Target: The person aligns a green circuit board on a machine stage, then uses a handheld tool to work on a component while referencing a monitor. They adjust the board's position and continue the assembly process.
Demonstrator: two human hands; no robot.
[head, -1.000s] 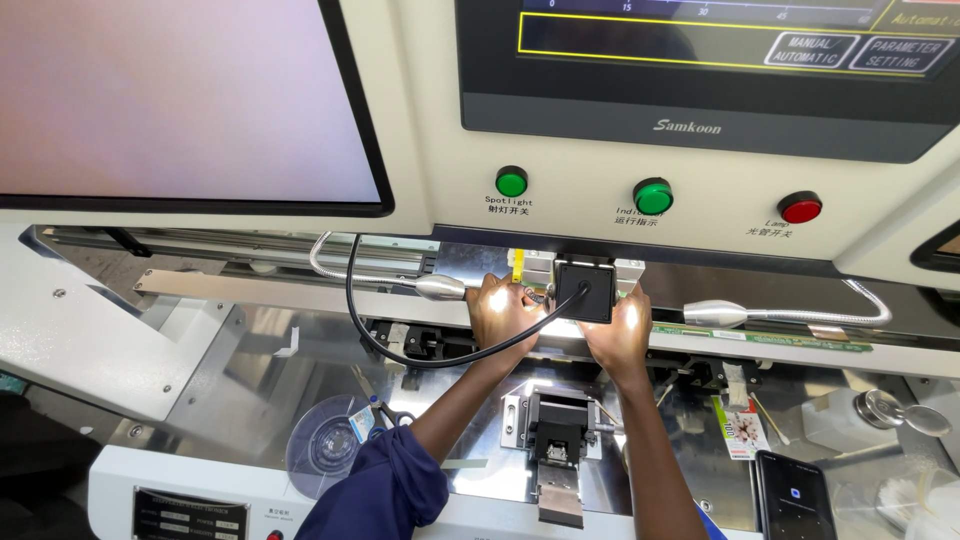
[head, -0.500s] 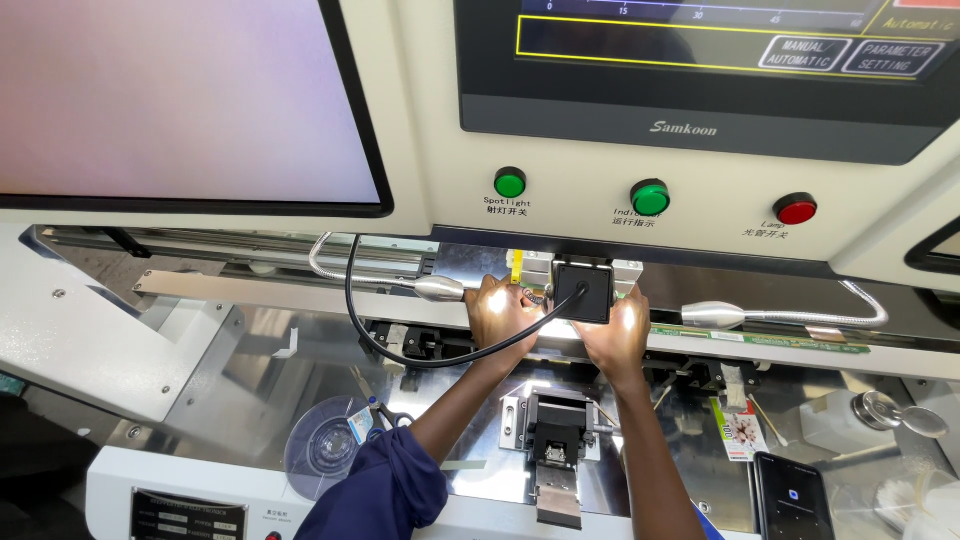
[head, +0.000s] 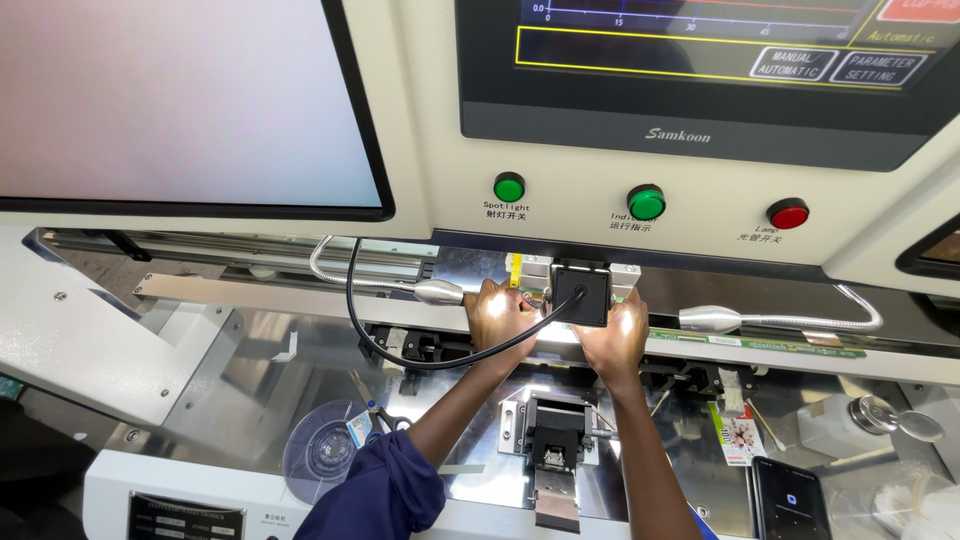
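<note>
Polished steel machine bed [head: 250, 350], under 3 round panel lamps: black camera block [head: 582, 295] sits mid-rail. Left hand [head: 500, 315] and right hand [head: 615, 335] press its sides, fingers spread. Risk: black cable [head: 400, 345] snagging; gooseneck spotlight [head: 440, 292] getting knocked.

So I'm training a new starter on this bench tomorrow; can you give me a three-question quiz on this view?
1. True or false: both hands are at the black box.
2. How many round buttons on the panel are green: A one, B two, C three?
3. What lies flat at the bottom right?

Key: 1 true, left hand and right hand. 2 B, green buttons, red one. 3 a phone.
</note>
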